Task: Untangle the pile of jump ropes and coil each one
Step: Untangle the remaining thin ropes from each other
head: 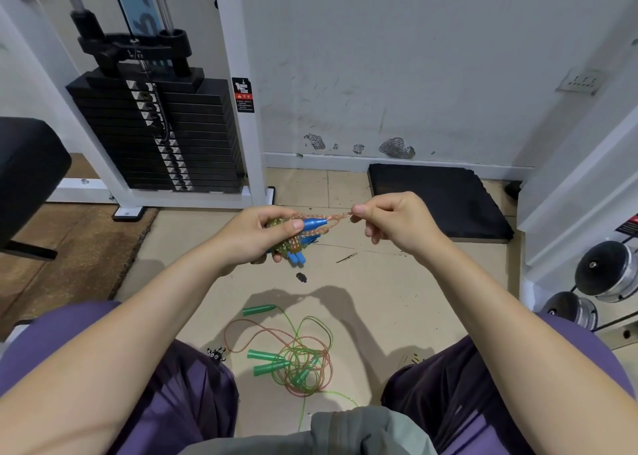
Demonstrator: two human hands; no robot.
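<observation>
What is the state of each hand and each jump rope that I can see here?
left hand: grips the coiled bundle.
right hand: pinches the rope end, pulled out sideways.
blue-handled rope: mostly coiled, held off the floor, one loop stretched to the right hand.
green-handled ropes: lying on the floor, tangled together, not coiled.
loose green handle: flat on the floor, apart from the pile.
</observation>
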